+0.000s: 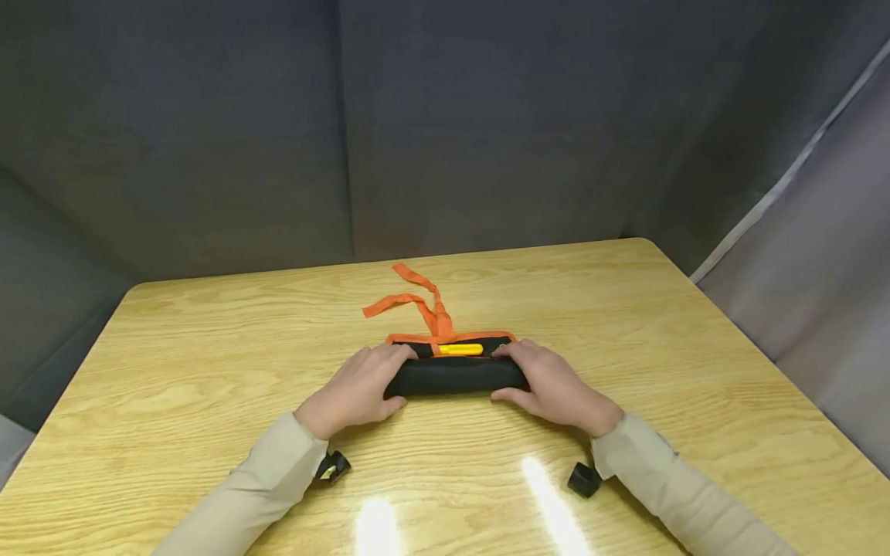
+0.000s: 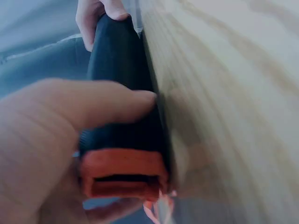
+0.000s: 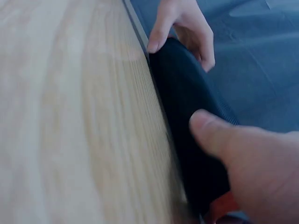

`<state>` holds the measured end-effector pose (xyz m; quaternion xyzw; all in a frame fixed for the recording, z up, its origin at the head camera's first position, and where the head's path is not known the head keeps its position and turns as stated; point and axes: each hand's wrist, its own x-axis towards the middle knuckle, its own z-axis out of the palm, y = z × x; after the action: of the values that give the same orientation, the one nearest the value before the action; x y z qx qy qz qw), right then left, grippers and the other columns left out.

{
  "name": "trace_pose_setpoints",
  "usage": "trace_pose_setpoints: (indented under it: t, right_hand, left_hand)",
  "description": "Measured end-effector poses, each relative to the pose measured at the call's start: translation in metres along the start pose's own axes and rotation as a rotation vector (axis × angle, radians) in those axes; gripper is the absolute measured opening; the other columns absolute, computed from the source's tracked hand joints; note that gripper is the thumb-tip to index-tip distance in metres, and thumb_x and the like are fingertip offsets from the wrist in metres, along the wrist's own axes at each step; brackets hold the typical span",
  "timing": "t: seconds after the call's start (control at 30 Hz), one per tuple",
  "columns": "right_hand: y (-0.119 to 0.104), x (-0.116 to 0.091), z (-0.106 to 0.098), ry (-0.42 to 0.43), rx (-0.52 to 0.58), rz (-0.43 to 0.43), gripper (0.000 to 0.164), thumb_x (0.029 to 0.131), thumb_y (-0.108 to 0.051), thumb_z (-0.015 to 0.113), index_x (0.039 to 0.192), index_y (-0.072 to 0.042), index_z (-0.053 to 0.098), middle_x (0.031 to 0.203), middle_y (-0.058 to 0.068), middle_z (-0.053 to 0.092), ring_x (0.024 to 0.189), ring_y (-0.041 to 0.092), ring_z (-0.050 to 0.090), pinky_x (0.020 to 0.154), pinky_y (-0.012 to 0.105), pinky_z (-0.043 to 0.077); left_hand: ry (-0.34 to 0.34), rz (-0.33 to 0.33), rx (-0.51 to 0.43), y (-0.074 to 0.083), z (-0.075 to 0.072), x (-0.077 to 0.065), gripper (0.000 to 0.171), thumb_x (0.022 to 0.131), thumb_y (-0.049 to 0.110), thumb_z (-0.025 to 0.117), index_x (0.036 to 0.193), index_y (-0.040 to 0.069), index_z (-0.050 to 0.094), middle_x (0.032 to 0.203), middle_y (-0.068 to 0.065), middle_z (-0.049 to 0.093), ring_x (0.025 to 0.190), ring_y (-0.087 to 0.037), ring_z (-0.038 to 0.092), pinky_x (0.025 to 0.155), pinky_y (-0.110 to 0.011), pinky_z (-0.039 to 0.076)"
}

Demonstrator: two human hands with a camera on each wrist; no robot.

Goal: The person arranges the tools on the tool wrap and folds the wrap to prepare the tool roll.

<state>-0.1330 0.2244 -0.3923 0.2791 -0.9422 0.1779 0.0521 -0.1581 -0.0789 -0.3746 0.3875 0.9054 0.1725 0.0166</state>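
Note:
A black fabric tool roll (image 1: 455,376) with orange edging lies partly rolled on the table. My left hand (image 1: 359,386) grips its left end, thumb on the near side and fingers over the top. At the right end my right hand (image 1: 552,384) holds it the same way. Between the hands, the yellow handle (image 1: 460,350) of a tool shows on the part still flat; the rest of that tool is hidden. Two orange tie straps (image 1: 436,313) trail from the far edge. In the left wrist view, the roll's end (image 2: 126,170) shows folded orange binding beside the thumb.
The wooden table (image 1: 208,355) runs out on every side of the roll, with its far edge against dark grey curtains (image 1: 487,131). Black wrist cameras (image 1: 584,479) hang under both cuffs, close above the tabletop.

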Motion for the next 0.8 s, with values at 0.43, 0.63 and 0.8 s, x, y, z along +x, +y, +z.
trace_pose_setpoints:
  t: [0.43, 0.63, 0.8]
  right_hand:
    - [0.024, 0.012, 0.008, 0.092, 0.384, 0.054, 0.024, 0.093, -0.026, 0.065, 0.109, -0.014, 0.050, 0.088, 0.002, 0.063, 0.067, 0.008, 0.054, 0.061, 0.025, 0.045]
    - [0.026, 0.026, 0.012, 0.151, 0.356, 0.105, 0.017, 0.096, -0.026, 0.059, 0.108, -0.013, 0.059, 0.092, 0.004, 0.064, 0.073, 0.014, 0.056, 0.067, 0.030, 0.046]
    - [0.030, 0.038, 0.016, 0.198, 0.268, 0.165, 0.029, 0.097, -0.027, 0.059, 0.112, -0.003, 0.066, 0.106, 0.014, 0.066, 0.096, 0.028, 0.060, 0.088, 0.045, 0.046]
  left_hand:
    - [-0.037, -0.112, -0.462, -0.026, 0.003, 0.007, 0.033, 0.094, 0.032, 0.063, 0.114, 0.013, 0.045, 0.110, -0.008, 0.058, 0.097, -0.020, 0.053, 0.085, -0.038, 0.044]
    - [-0.001, -0.183, -0.540, -0.034, 0.002, 0.016, 0.031, 0.097, 0.033, 0.058, 0.117, 0.010, 0.053, 0.118, -0.013, 0.059, 0.101, -0.026, 0.055, 0.085, -0.041, 0.045]
    - [0.046, -0.260, -0.455, -0.041, 0.001, 0.027, 0.042, 0.097, 0.039, 0.055, 0.121, 0.005, 0.061, 0.120, -0.016, 0.054, 0.109, -0.030, 0.051, 0.090, -0.045, 0.043]
